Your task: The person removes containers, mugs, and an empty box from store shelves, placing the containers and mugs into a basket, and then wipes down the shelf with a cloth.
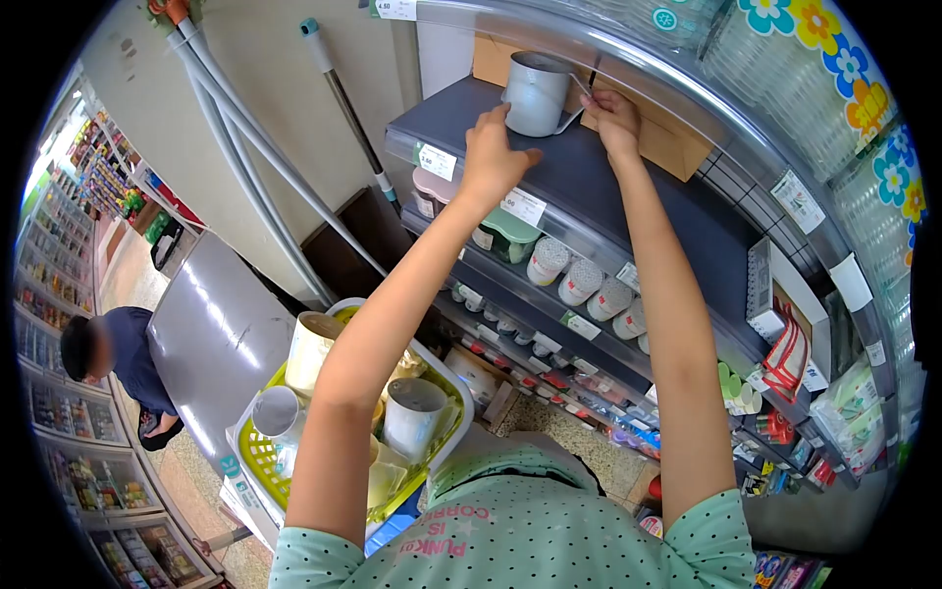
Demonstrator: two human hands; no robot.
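Note:
A grey-white metal jug [537,95] stands upright on the dark top shelf [648,211]. My left hand [494,157] is just left of the jug, palm towards it, thumb and fingers spread; its fingertips are close to the jug's side, and whether they touch it is hard to tell. On the other side, my right hand [616,118] has its thumb and fingers pinched at the jug's thin angled handle. Brown cardboard [662,137] is behind the jug.
A green basket [257,454] with several jugs is at the lower left, beside a grey counter [221,339]. Patterned cups [581,282] line the shelf below. A white box [770,299] sits at the right shelf end. A person [132,358] is at the far left.

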